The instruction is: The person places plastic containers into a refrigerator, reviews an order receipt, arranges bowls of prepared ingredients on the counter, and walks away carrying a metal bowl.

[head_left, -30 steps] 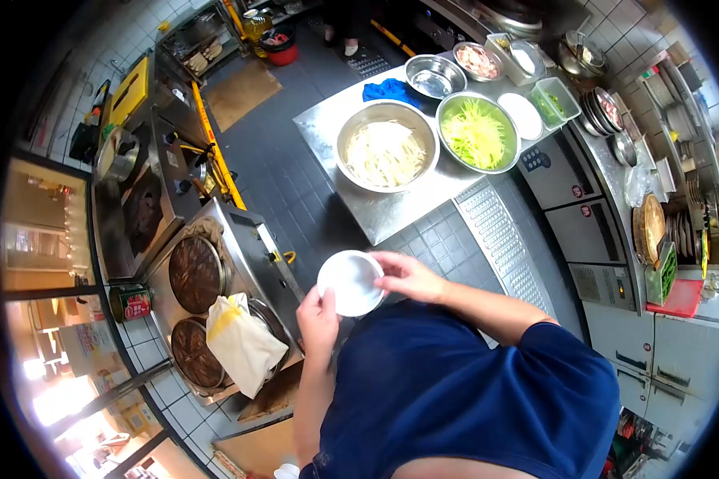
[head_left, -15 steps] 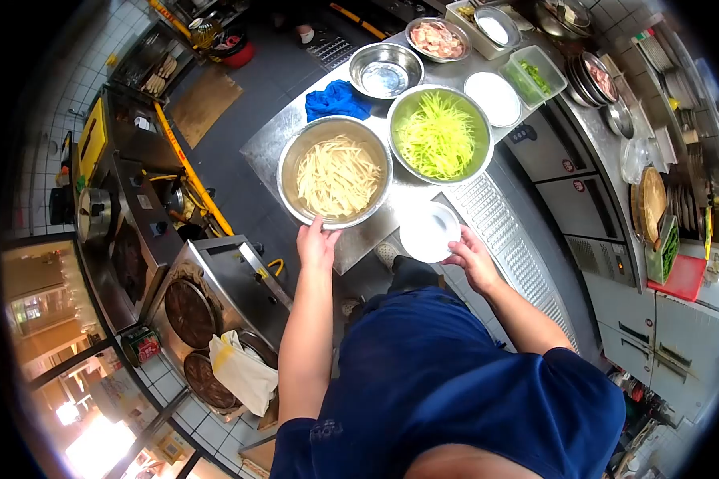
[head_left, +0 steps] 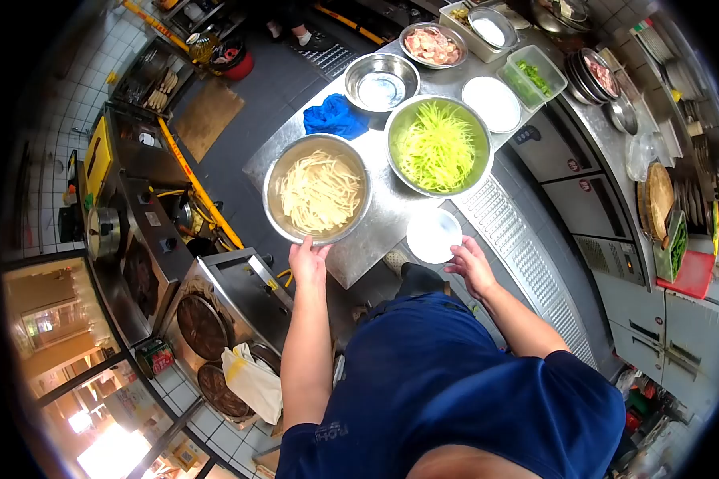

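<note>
My left hand (head_left: 308, 262) grips the near rim of a steel bowl (head_left: 271, 191) filled with pale cut strips (head_left: 318, 191). This bowl is at the left side of the steel table (head_left: 367, 243), its left part past the edge. In my right hand (head_left: 471, 267) is a small white bowl (head_left: 434, 236), held by its right rim near the table's front edge; its inside looks bare. Between and beyond the hands, a second steel bowl (head_left: 392, 152) contains light green shreds (head_left: 435, 148). Neither hand touches that one.
A blue cloth (head_left: 335, 116), a steel basin (head_left: 351, 83), a bowl of raw meat (head_left: 432, 45), a white round dish (head_left: 492, 104) and a clear tub of greens (head_left: 555, 81) stand farther back. Stoves (head_left: 136, 263) line the left; a grated floor drain (head_left: 519, 239) runs at right.
The bowl of pale strips has shifted left, away from the bowl of green shreds, with my left hand on its rim. My right hand still holds the white bowl, nearly unmoved.
</note>
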### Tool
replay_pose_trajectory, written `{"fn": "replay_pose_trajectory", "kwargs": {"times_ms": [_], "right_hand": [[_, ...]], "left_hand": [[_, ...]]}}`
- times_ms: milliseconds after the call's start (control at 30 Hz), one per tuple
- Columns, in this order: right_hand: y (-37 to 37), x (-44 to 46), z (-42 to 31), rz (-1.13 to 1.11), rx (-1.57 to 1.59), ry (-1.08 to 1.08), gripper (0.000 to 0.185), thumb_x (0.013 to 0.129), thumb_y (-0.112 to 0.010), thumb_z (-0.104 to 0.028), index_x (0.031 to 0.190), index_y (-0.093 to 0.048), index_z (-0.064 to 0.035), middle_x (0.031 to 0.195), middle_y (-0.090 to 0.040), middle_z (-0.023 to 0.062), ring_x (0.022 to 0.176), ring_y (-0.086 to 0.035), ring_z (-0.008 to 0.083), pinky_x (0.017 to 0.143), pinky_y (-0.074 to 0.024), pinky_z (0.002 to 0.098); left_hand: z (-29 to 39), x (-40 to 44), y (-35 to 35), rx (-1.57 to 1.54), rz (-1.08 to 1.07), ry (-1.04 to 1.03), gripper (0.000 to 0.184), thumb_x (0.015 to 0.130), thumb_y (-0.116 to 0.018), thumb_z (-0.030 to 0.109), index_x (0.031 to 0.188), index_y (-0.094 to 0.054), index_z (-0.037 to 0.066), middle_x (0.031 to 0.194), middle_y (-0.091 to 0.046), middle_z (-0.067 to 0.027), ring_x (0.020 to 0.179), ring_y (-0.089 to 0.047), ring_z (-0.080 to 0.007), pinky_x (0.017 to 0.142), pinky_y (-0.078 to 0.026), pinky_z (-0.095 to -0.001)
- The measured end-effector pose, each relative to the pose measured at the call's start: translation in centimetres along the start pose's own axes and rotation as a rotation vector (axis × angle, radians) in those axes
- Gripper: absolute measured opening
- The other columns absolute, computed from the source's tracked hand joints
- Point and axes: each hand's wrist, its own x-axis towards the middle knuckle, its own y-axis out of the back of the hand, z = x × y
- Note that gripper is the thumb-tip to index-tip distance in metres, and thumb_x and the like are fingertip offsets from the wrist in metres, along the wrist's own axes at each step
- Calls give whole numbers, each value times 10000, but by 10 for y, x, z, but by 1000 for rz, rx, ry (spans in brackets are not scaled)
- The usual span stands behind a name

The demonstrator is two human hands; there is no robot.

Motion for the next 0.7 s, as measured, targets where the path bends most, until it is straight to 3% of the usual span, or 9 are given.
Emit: {"fn": "replay_pose_trajectory", "kwargs": {"times_ms": [133,233,267,367,500,533,600,700], "right_hand": [[-8,8,-13,-37,8,12,396,941,-611,-227,1282,-483,-73,1118,-614,51,919,-602,141,761,-521,316],[-8,16,-21,-41,26,41,398,944,-609,-224,1286,-485,-62,1100,-609,51,904,-591,141,753,-525,313],[-7,18,-23,-40,34,53,409,947,-609,-223,1295,-482,-49,1094,-607,58,901,-589,145,746,-528,309],[-3,20,-34,-33,63,83,389,946,-608,-217,1278,-489,-54,1071,-600,47,886,-576,133,741,-533,304],[11,22,-47,-19,55,130,415,946,-580,-199,1322,-475,-61,1124,-627,63,913,-615,147,762,-527,310],[6,15,-57,-2,75,155,352,940,-605,-214,1245,-517,-61,1038,-616,48,878,-582,133,743,-537,307],[10,11,-63,33,77,175,344,937,-607,-213,1235,-518,-66,1048,-616,49,876,-582,133,746,-539,309],[19,2,-64,83,95,223,346,929,-611,-209,1232,-519,-70,1064,-614,38,874,-580,129,754,-541,314]], "left_hand": [[-43,39,45,26,-109,-124,322,958,-568,227,1096,-690,-36,1100,-664,-223,1000,-605,-394,902,-500,-449],[-39,39,36,3,-100,-66,251,967,-546,141,1154,-591,-19,1152,-610,-215,1060,-580,-403,928,-489,-520],[-35,35,36,56,-105,-30,283,984,-518,72,1250,-489,-23,1259,-551,-216,1159,-551,-411,983,-479,-566],[-37,24,31,26,-119,18,362,998,-490,-7,1343,-384,-31,1367,-488,-225,1249,-529,-417,1038,-478,-605],[-80,32,51,-143,-179,37,353,997,-491,-11,1334,-388,-34,1358,-493,-229,1233,-543,-415,1031,-491,-596],[-75,20,42,-98,-165,43,351,997,-490,-13,1332,-388,-35,1356,-494,-229,1231,-545,-415,1031,-492,-595],[-54,-11,16,25,-123,60,350,997,-489,-15,1332,-387,-36,1353,-496,-229,1227,-547,-415,1032,-494,-592],[-63,-26,11,182,-103,-38,287,971,-525,107,1234,-490,-3,1198,-545,-223,1110,-579,-402,939,-496,-542]]}}
